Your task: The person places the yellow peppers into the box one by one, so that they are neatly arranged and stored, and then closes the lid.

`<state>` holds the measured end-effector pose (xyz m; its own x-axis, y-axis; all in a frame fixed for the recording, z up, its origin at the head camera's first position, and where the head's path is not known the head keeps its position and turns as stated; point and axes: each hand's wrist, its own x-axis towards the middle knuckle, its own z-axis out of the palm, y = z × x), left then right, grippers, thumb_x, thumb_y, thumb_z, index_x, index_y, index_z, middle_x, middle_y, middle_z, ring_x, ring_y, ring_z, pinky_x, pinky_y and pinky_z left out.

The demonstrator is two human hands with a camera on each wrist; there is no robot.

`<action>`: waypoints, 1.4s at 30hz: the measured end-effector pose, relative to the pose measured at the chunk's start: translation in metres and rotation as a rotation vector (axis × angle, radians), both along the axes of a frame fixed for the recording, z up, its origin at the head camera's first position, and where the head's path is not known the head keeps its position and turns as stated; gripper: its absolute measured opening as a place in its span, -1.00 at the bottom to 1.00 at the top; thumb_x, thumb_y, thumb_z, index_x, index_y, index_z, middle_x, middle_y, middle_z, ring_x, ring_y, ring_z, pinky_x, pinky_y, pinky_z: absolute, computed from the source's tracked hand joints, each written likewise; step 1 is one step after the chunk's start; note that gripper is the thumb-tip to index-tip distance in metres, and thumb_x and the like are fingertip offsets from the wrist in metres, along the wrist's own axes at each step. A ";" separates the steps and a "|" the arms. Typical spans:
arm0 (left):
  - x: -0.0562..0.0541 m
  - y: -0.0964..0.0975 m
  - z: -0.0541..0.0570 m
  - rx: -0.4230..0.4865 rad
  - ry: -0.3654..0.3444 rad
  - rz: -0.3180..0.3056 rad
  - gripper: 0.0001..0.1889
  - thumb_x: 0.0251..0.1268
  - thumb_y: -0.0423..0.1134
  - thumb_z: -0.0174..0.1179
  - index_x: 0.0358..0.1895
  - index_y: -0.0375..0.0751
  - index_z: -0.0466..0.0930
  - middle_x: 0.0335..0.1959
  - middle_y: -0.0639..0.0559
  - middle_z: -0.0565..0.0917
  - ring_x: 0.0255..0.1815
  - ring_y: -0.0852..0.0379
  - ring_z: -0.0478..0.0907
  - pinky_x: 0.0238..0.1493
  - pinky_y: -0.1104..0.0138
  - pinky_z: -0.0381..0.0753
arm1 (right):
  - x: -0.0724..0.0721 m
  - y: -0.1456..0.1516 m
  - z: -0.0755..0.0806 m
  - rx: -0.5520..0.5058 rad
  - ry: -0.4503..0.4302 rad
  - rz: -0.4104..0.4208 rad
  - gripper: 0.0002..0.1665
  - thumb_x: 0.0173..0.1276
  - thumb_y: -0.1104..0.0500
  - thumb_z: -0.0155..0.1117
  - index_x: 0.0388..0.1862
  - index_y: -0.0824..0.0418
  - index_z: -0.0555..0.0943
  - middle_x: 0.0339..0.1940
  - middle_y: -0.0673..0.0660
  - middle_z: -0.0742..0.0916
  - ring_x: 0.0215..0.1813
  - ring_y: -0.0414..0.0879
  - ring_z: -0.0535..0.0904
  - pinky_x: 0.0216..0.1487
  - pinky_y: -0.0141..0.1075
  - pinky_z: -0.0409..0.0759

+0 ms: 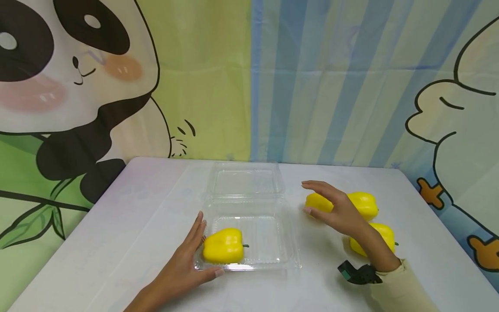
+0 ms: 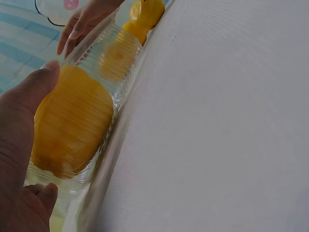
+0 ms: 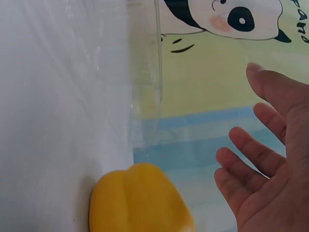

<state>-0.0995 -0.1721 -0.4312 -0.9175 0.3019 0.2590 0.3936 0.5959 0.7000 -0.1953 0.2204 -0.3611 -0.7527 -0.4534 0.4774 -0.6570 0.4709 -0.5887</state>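
A clear plastic clamshell container [image 1: 269, 232] lies with its lid [image 1: 245, 182] folded back. In its front left corner sits a yellow bell pepper [image 1: 223, 246], green stem pointing right. My left hand [image 1: 186, 265] rests at that corner, fingers straight along the left side and thumb by the front edge; through the ribbed wall the pepper shows in the left wrist view. My right hand [image 1: 345, 212], fingers spread and holding nothing, is over three more yellow peppers. It partly covers the left pepper [image 1: 315, 201] and the near pepper [image 1: 383, 236]; the far right pepper [image 1: 364, 203] shows beside it.
The white table [image 1: 128, 242] reaches back to a printed curtain [image 1: 312, 86] with a panda and stripes. A dark wrist camera [image 1: 358, 274] sits at my right sleeve [image 1: 401, 288].
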 end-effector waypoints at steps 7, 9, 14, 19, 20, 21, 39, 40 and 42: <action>0.000 0.000 0.000 0.006 0.008 -0.006 0.21 -0.05 0.21 0.45 0.55 -0.26 -0.09 0.60 0.15 -0.26 0.26 -0.10 0.46 0.24 -0.04 0.34 | -0.009 0.012 -0.007 0.025 -0.030 -0.083 -0.26 0.17 0.24 0.49 0.34 0.13 0.46 0.46 0.10 0.37 0.46 0.09 0.21 0.30 0.23 0.28; 0.000 0.000 0.000 0.008 0.008 -0.008 0.20 -0.04 0.20 0.45 0.55 -0.28 -0.08 0.60 0.14 -0.27 0.26 -0.11 0.45 0.24 -0.04 0.34 | -0.011 0.016 -0.009 0.030 -0.049 -0.105 -0.25 0.19 0.21 0.48 0.36 0.14 0.44 0.47 0.10 0.35 0.47 0.13 0.17 0.31 0.28 0.22; 0.001 0.001 -0.002 -0.007 0.013 -0.013 0.20 -0.02 0.21 0.44 0.54 -0.30 -0.09 0.60 0.12 -0.28 0.26 -0.11 0.46 0.24 -0.06 0.34 | -0.013 0.026 -0.011 0.077 -0.148 -0.144 -0.19 0.23 0.09 0.46 0.43 0.10 0.37 0.49 0.11 0.31 0.49 0.19 0.11 0.29 0.37 0.15; 0.000 0.000 -0.002 -0.019 0.016 0.004 0.20 -0.04 0.23 0.44 0.54 -0.31 -0.06 0.60 0.15 -0.26 0.25 -0.07 0.47 0.25 -0.04 0.33 | -0.015 0.033 -0.014 0.126 -0.240 -0.161 -0.08 0.20 0.01 0.47 0.49 0.08 0.28 0.54 0.17 0.21 0.51 0.26 0.02 0.27 0.44 0.06; 0.000 0.000 -0.002 -0.019 0.015 0.004 0.20 -0.04 0.23 0.44 0.54 -0.32 -0.06 0.60 0.16 -0.26 0.26 -0.07 0.47 0.25 -0.04 0.33 | -0.015 0.034 -0.015 0.134 -0.256 -0.166 -0.06 0.20 0.01 0.47 0.50 0.08 0.25 0.55 0.18 0.18 0.51 0.28 0.01 0.27 0.45 0.05; 0.000 -0.001 -0.002 -0.018 0.016 0.003 0.20 -0.04 0.23 0.44 0.54 -0.32 -0.06 0.60 0.16 -0.26 0.26 -0.06 0.46 0.26 -0.03 0.32 | -0.016 0.036 -0.017 0.137 -0.273 -0.165 -0.04 0.20 0.02 0.48 0.52 0.08 0.23 0.55 0.20 0.15 0.51 0.30 -0.01 0.28 0.44 0.04; 0.000 -0.001 0.000 -0.020 0.023 -0.008 0.21 -0.04 0.27 0.41 0.55 -0.26 -0.09 0.60 0.12 -0.26 0.26 -0.05 0.47 0.25 0.00 0.36 | -0.019 0.038 -0.022 0.340 -0.294 -0.122 -0.27 0.25 0.26 0.41 0.41 0.14 0.41 0.40 0.25 0.35 0.36 0.27 0.28 0.30 0.28 0.24; 0.000 -0.001 0.000 -0.019 0.023 -0.007 0.21 -0.04 0.28 0.40 0.55 -0.26 -0.09 0.60 0.11 -0.25 0.25 -0.05 0.47 0.24 -0.01 0.36 | -0.019 0.038 -0.022 0.342 -0.297 -0.126 -0.26 0.26 0.25 0.40 0.41 0.14 0.41 0.40 0.24 0.35 0.36 0.27 0.28 0.30 0.28 0.25; 0.000 -0.001 0.000 -0.020 0.021 -0.007 0.21 -0.03 0.27 0.40 0.55 -0.27 -0.09 0.60 0.08 -0.24 0.25 -0.05 0.47 0.24 -0.01 0.36 | -0.018 0.037 -0.022 0.346 -0.299 -0.130 -0.26 0.26 0.25 0.40 0.42 0.15 0.40 0.40 0.24 0.35 0.35 0.27 0.29 0.30 0.28 0.25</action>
<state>-0.0996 -0.1730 -0.4315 -0.9098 0.3137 0.2719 0.4124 0.6070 0.6793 -0.2134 0.2577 -0.3827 -0.8952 -0.4404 0.0690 -0.4054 0.7399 -0.5368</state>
